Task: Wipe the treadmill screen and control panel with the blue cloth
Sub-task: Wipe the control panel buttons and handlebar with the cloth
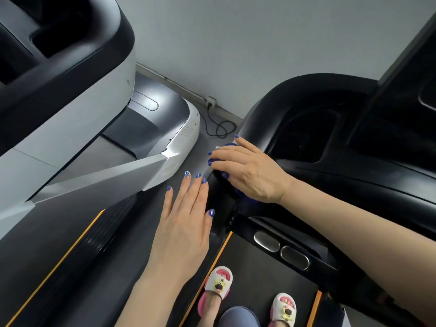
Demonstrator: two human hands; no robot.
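Note:
The blue cloth (pixel 245 196) lies on the left end of the black treadmill console (pixel 330 161), mostly hidden under my right hand (pixel 250 171). That hand presses flat on the cloth with its fingers spread and pointing left over the console's edge. My left hand (pixel 186 223) is flat with straight fingers just left of the console's corner, holding nothing; whether it touches the console I cannot tell. A dark recessed panel (pixel 306 135) sits right of my right hand. The slanted edge of the screen (pixel 410 57) shows at the upper right.
A white and grey neighbouring treadmill (pixel 70 138) fills the left side. A black cord (pixel 219 128) runs from a wall socket (pixel 211 101) across the floor. Two metal grip sensors (pixel 280 249) sit on the handlebar. My feet in slippers (pixel 218 283) stand on the belt (pixel 254 274).

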